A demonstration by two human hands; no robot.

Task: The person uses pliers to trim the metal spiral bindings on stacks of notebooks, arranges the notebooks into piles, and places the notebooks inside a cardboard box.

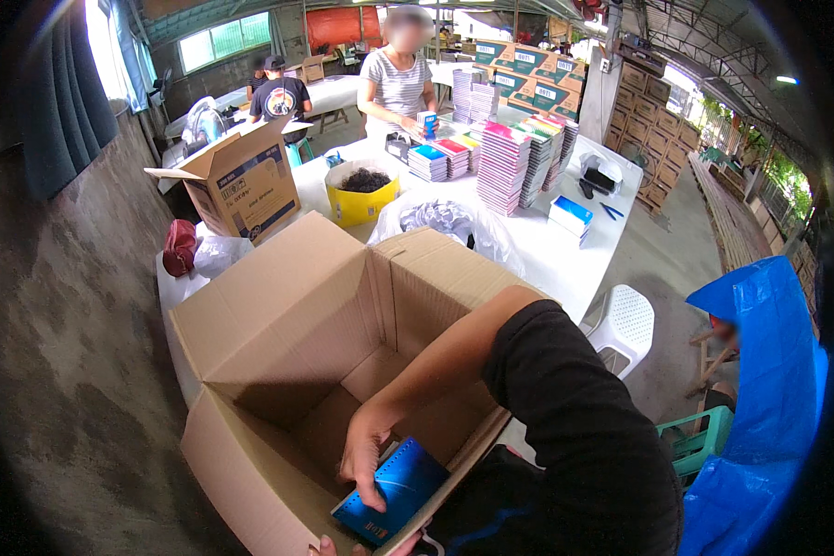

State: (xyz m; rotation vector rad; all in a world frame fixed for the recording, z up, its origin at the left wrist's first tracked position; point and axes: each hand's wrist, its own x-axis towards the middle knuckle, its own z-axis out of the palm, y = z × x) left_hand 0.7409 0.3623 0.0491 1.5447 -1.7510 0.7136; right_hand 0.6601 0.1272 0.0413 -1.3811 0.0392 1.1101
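Note:
A large open cardboard box (278,315) stands right in front of me, its flaps spread outward. My right arm reaches over its side and down into it. Inside, near the closest wall, my right hand (369,459) is closed on a blue notebook (400,491) with a row of holes along one edge; the thumb lies on the cover. Whether more notebooks sit beneath it is hidden. Only the fingertips of my left hand (329,548) show at the lower edge, curled over the box's near rim.
Behind the box, a white table (551,278) bears tall notebook stacks (502,167), a yellow tub (366,196) of dark material, a plastic bag (449,222) and another carton (250,190). A person (400,88) handles notebooks across it. A white stool (624,324) and blue tarp (760,371) are at right.

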